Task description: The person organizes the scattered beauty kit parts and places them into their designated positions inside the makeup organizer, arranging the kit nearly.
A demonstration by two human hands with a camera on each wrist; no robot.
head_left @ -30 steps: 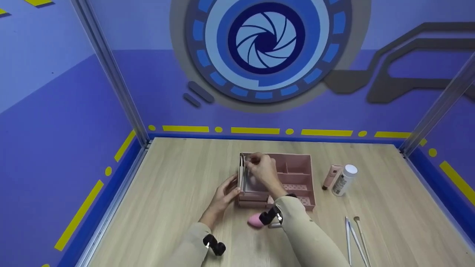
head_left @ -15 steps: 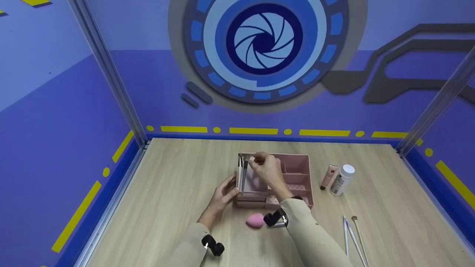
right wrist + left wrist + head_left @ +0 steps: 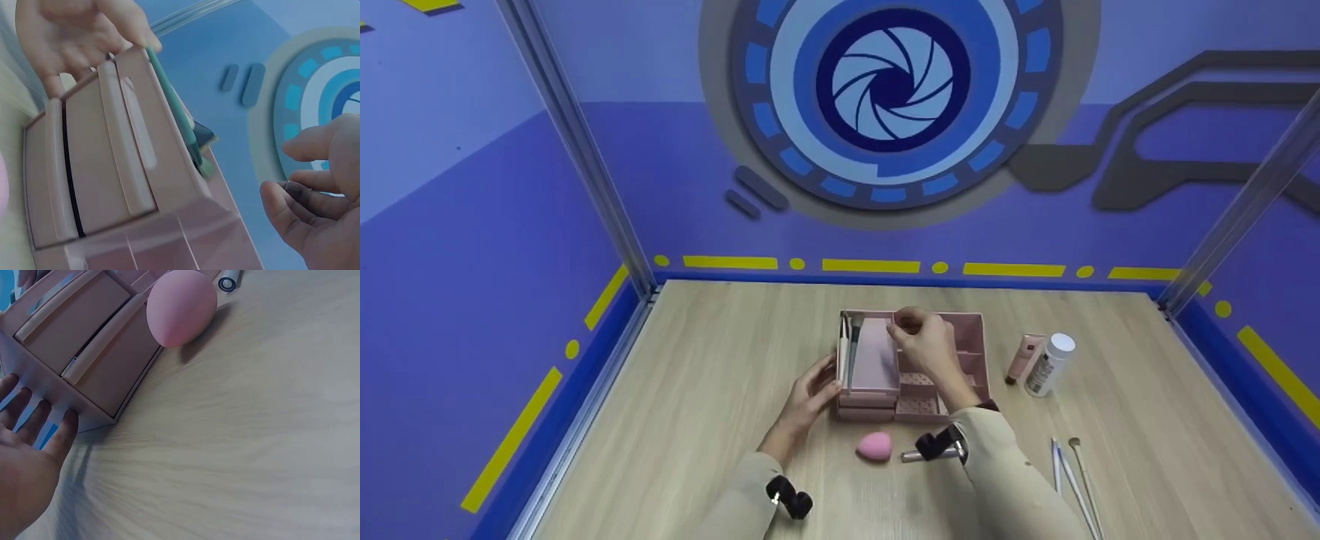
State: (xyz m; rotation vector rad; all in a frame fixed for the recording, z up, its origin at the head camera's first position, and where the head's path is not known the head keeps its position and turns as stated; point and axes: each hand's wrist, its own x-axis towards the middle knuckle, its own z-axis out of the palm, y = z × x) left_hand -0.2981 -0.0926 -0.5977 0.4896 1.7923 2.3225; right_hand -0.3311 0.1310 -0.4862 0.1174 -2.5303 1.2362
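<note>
A pink makeup organizer [image 3: 866,414] with two front drawers stands mid-table. Several makeup brushes [image 3: 853,352] lean in the narrow slot along its left side; in the right wrist view a green-looking brush [image 3: 171,101] shows there. My left hand [image 3: 810,396] rests against the organizer's left side, fingers extended along the wall [image 3: 56,391], with the thumb at the top front edge. Over the organizer's middle, above the right compartments, is my right hand [image 3: 928,349]. Its thumb and fingers are loosely bent and apart in the right wrist view, with nothing seen between them.
In front of the organizer lie a pink makeup sponge [image 3: 874,447] and a silver tube [image 3: 915,455], partly behind the right wrist camera. To the right stand a pink squeeze tube [image 3: 1024,360] and a white-capped bottle [image 3: 1050,365]. Several thin brushes [image 3: 1076,472] lie at front right.
My right hand has moved right, away from the brush slot, leaving the brushes leaning there and uncovering the organizer's flat top. My left hand stays at the organizer's side.
</note>
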